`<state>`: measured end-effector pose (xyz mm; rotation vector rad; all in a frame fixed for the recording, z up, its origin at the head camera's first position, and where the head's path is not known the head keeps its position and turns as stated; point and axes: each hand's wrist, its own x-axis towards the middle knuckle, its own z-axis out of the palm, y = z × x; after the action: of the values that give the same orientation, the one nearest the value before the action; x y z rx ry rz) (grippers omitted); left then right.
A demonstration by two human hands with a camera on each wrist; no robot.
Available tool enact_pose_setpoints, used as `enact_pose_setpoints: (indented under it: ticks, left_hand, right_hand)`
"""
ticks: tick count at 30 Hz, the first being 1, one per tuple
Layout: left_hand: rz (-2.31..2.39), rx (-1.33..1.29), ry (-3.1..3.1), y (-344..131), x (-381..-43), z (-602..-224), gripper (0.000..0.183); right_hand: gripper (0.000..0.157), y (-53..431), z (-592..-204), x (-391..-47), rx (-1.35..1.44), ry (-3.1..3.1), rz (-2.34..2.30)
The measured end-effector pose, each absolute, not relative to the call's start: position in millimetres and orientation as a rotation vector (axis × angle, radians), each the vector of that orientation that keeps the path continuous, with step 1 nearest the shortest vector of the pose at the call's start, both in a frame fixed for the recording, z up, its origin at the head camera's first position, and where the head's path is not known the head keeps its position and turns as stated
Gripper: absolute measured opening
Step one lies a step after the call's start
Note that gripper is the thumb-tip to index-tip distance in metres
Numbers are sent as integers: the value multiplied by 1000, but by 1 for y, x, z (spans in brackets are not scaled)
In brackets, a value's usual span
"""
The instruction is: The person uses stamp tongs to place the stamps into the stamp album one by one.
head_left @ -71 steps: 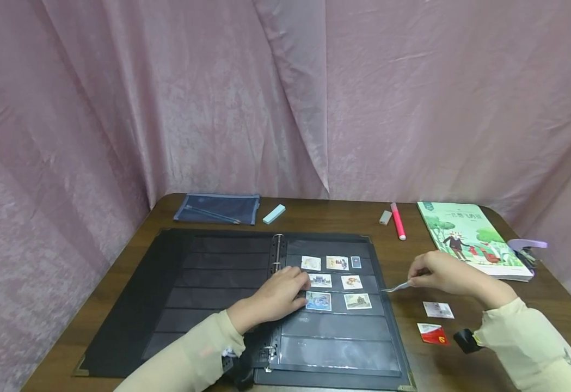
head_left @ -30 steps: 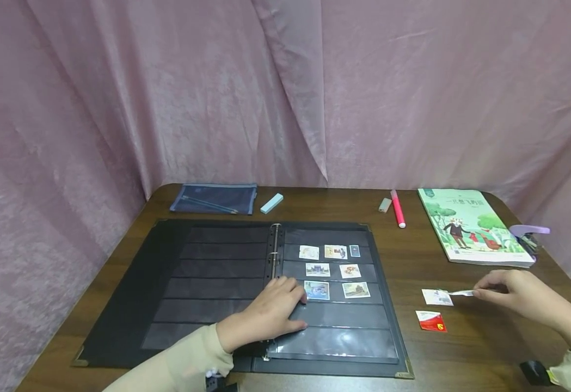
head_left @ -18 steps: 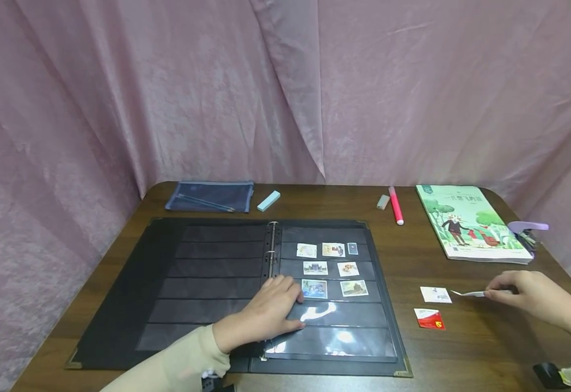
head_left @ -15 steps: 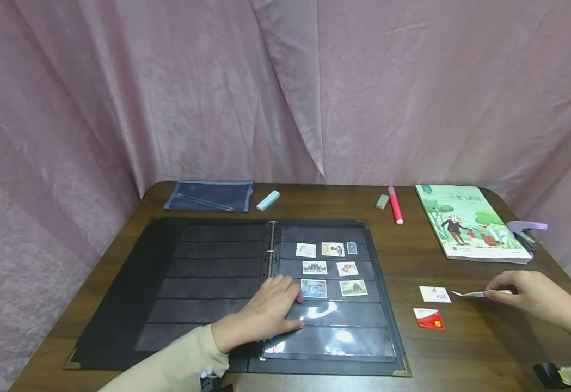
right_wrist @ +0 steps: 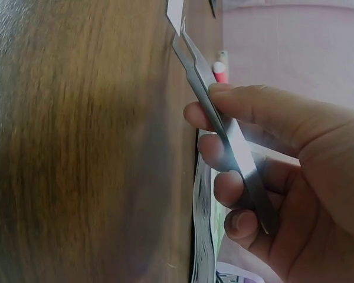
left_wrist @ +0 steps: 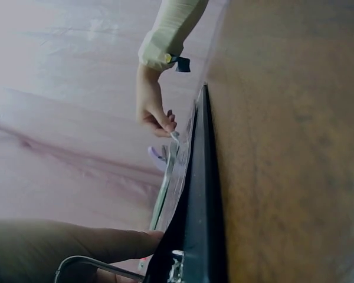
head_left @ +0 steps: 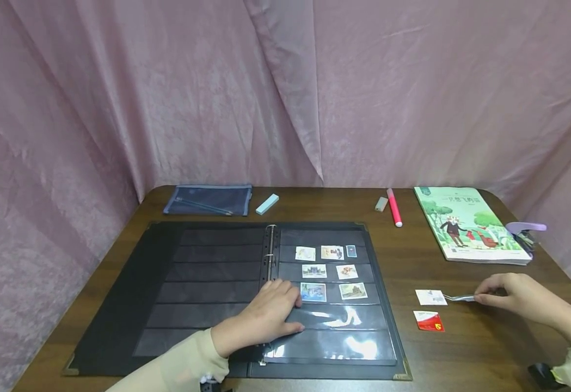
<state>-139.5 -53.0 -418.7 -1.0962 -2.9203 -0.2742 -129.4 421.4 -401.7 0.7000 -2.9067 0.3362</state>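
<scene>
My right hand grips a pair of metal tweezers between thumb and fingers. The bent tips are parted in the right wrist view and stand at the edge of a white stamp on the table. Just in front of it lies a red and white stamp. My left hand rests with relaxed fingers on the open stamp album, near its ring spine. Several stamps sit in three rows of strips on the right page, below which the lower strips shine with glare.
Along the back of the table are a blue mesh pouch, a light blue eraser-like block, a small grey block and a pink marker. A green book lies back right, with a purple-handled tool beside it.
My right hand has moved from the album's right edge to the white stamp with the tweezers; their tips have just come left to its edge. My left hand has slid slightly toward me on the page.
</scene>
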Motion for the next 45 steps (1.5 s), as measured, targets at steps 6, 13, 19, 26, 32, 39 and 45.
enact_pose_setpoints:
  ticks: [6,13,19,26,32,39,45]
  left_hand:
    - [-268,-1093,-2917,-52,-139,-421,41]
    - [-275,-1100,-2907,-55,-140,-423,40]
    - [-278,-1101,-2891,-55,-140,-424,41]
    - [-302,-1087,-2902,-55,-140,-423,41]
    - [-310,-1080,-2919,-54,-140,-422,40]
    - [-315,-1084,-2926,-53,-140,-420,40]
    - [-315,-1081,-2931,-54,-140,-420,40]
  right_hand:
    - [12,419,-401,-131,749,-2935,376]
    - [10,419,-401,-141,931,-3010,598]
    - [13,417,-403,-146,1032,-2987,782]
    - [15,411,-406,-148,1090,-2944,852]
    - [12,403,-408,-149,1035,-2980,928]
    - [12,394,-408,-150,997,-3033,1027]
    - [11,387,-408,-152,1032,-3025,1038]
